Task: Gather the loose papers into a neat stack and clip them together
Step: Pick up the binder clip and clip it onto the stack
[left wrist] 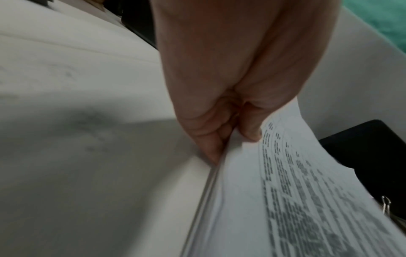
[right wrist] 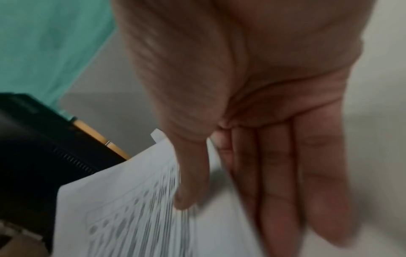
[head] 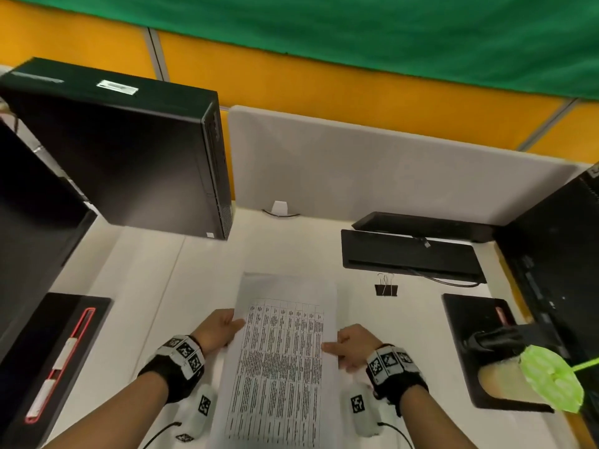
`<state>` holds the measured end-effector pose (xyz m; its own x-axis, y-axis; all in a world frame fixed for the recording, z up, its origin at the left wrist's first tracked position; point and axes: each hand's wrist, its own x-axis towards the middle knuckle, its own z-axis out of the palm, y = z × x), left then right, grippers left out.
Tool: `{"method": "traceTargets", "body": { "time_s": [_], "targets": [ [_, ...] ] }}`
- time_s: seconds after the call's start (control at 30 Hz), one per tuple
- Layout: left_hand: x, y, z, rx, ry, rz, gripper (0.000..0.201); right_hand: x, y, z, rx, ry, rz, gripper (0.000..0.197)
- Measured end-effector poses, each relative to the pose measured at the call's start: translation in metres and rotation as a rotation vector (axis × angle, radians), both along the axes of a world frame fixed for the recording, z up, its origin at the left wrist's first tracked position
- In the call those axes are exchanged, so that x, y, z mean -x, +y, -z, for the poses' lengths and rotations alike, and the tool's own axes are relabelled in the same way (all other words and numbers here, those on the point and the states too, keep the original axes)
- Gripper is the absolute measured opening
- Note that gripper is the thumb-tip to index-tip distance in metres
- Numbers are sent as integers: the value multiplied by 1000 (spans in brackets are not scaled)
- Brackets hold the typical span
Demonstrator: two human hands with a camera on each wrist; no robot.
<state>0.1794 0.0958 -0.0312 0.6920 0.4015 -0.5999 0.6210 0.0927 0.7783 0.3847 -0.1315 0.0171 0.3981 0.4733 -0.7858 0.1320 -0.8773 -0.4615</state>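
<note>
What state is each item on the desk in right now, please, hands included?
Papers: gathered in one stack, held up by both long edges, unclipped.
Binder clip: on the desk, beyond the stack's right corner, untouched.
Left hand: pinches the stack's left edge.
Right hand: thumb on top, straight fingers beneath the right edge.
Computer tower: lying flat, back left.

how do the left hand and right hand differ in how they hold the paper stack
The left hand pinches the paper stack's left edge, thumb on top and fingers curled under; the right hand lays its thumb on the right edge with fingers straight. The left hand sits farther up the stack than the right hand. Both wear marker wristbands.
</note>
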Motion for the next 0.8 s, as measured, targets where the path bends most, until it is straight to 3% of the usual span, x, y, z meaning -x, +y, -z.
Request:
{"method": "traceTargets", "body": {
  "time_s": [0.13,0.23,0.3,0.43,0.5,0.7,0.8],
  "targets": [
    [7,-3,7,-58,24,-12,15,-69,8,-21,23,-499,73,5],
    [6,-9,2,-84,25,-22,25,-111,14,-30,4,-782,20,47],
    [5,-12,-1,-108,31,-25,27,-128,18,-30,99,-772,-87,53],
    [7,-14,-2,-129,3,-14,30,-139,26,-23,290,-696,-151,19],
    [10,-14,1,-136,5,-18,31,-141,28,-22,353,-682,-155,13],
    [20,-23,9,-169,-52,-66,34,-133,10,-19,233,-662,-53,6],
    [26,-33,10,-228,-69,-98,32,-126,0,-16,151,-578,14,13]
  ]
}}
